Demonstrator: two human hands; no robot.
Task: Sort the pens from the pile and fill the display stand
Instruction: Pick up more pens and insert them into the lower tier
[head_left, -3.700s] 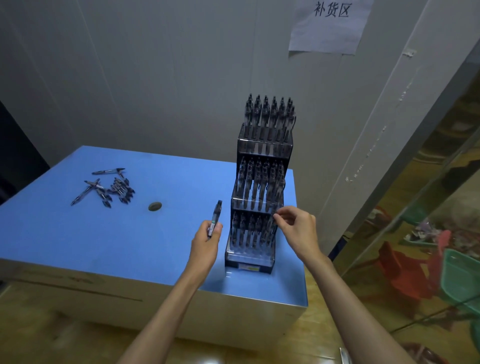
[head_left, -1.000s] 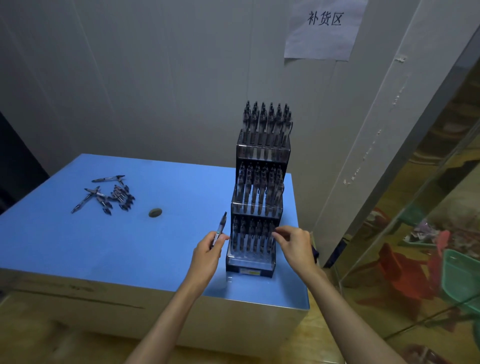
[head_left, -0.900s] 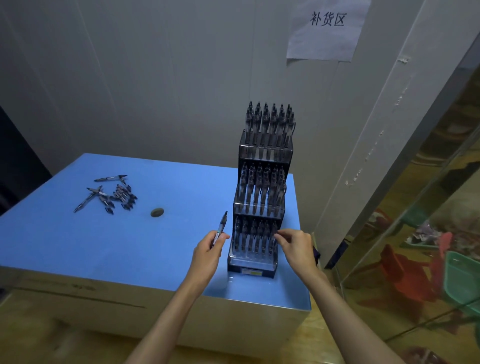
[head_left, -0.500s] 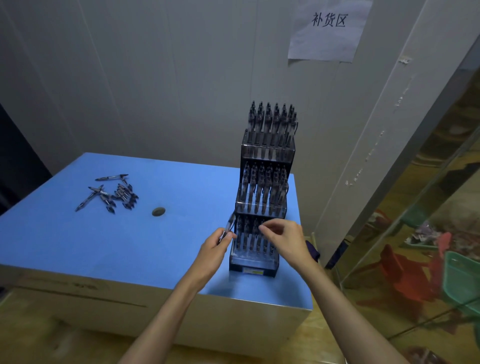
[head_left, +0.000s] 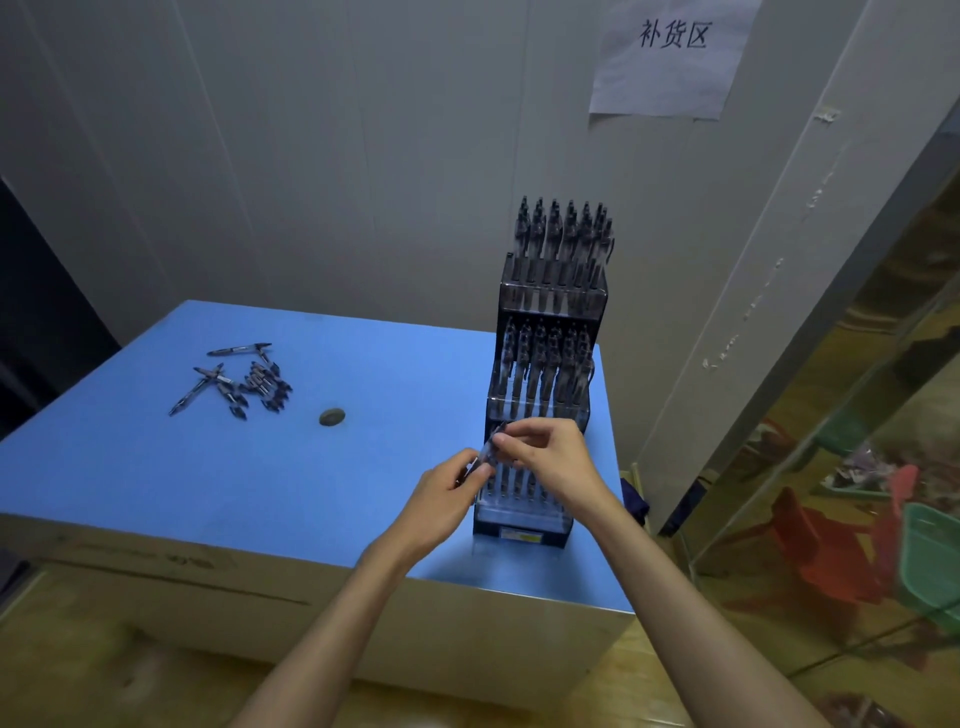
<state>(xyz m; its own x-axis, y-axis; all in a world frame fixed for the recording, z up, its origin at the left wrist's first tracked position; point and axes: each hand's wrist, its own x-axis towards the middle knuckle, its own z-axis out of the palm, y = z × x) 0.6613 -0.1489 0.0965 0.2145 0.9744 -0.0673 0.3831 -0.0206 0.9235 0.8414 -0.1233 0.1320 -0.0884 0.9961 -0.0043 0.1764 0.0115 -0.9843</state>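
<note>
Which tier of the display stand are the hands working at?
The bottom tier. The left hand and right hand both pinch one pen right in front of it; the middle tier and top tier stand untouched above.

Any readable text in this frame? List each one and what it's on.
"补货区": handwritten on the paper sign taped to the wall.
Yellow label on the base of the display stand: there is print, too small to read.
Pen held between the left hand and the right hand: markings blurred, unreadable.
Pens in the pile on the table: too small to read.
</note>
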